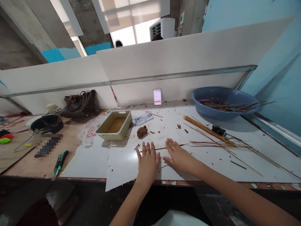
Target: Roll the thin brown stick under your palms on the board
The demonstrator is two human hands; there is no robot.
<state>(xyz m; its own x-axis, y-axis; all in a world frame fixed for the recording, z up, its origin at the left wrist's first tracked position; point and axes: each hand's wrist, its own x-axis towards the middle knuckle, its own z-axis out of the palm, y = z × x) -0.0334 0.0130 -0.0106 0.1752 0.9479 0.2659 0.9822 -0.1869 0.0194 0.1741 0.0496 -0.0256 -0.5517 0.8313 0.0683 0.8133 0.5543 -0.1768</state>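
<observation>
Both hands lie palm down on the white board (127, 166). My left hand (148, 158), fingers stretched out, rests over the left part of a thin brown-coated stick (162, 148) that looks like an incense stick. Its bare end reaches right, past my right hand (179, 154), which is also flat with fingers extended and touches the stick at its fingertips. Small dark crumbs (137, 146) lie by the left fingertips. Beyond them sits a lump of brown dough (142, 132). A bundle of thin bamboo sticks (211, 131) is spread to the right.
A yellow-green tub (114, 135) of brownish liquid and a clear plastic packet (143, 118) stand behind. A blue basin (223, 114) holding sticks is at the back right. A propped phone (157, 96) leans on the partition. Green-black cutters (60, 163) and a dark handbag (81, 105) lie left.
</observation>
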